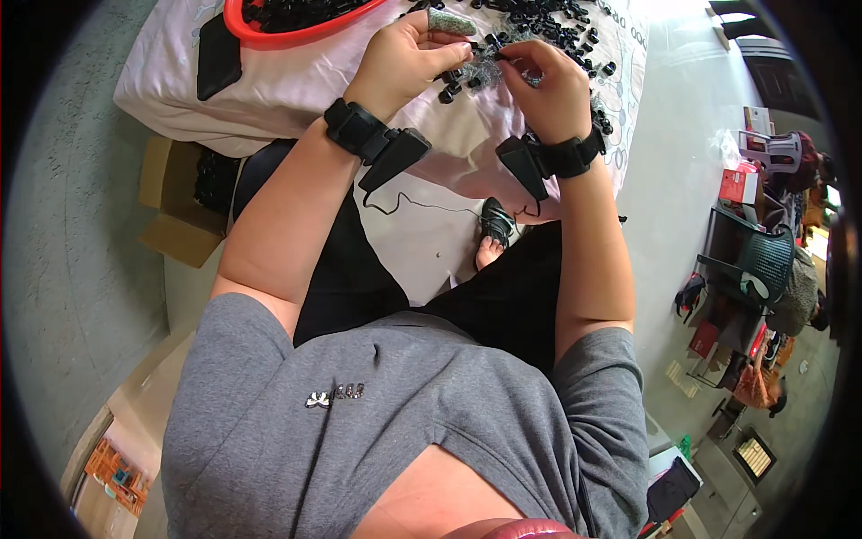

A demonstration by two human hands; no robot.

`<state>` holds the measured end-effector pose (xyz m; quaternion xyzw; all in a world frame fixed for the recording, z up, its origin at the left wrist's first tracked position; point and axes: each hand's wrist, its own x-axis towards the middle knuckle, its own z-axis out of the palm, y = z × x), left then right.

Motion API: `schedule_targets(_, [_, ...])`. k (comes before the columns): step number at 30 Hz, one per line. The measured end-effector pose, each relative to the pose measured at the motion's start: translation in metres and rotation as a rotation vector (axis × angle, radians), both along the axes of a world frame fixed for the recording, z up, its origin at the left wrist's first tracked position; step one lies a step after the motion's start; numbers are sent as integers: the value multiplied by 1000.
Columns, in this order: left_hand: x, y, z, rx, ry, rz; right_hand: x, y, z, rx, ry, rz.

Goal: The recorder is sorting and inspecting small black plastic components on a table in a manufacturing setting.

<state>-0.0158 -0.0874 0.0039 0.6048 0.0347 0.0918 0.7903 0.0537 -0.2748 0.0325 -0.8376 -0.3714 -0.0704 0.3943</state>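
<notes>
Both my hands are raised over the near part of a cloth-covered table point(162, 90), their fingertips close together. My left hand point(409, 58) pinches thumb against fingers; whatever is between them is too small to make out. A grey-green wrap point(452, 22) covers one of its fingers. Across a narrow gap, my right hand point(548, 85) is closed in a pinch on a small black part, mostly hidden by the fingertips. Below and between the hands lie crumpled clear plastic bits point(483, 74). Many small black plastic parts point(561, 31) are scattered on the cloth beyond my right hand.
A red basin point(247, 34) full of black parts stands at the far left, beside a black flat case point(218, 58). On the floor at left is an open cardboard box point(171, 193) with black contents. Chairs point(750, 256) and people are off to the right.
</notes>
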Motion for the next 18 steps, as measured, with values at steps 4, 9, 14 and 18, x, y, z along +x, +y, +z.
schedule_targets(4, [0, 0, 0, -76, 6, -36, -8, 1, 5, 112, 95, 9])
schedule_targets(9, [-1, 1, -1, -83, 5, -34, -7, -1, 10, 167, 199, 79])
schedule_targets(14, [-2, -2, 2, -70, 88, -50, -4, -4, 1, 338, 499, 53])
schedule_targets(18, [3, -5, -5, 35, -28, -13, -3, -4, 4, 437, 664, 60])
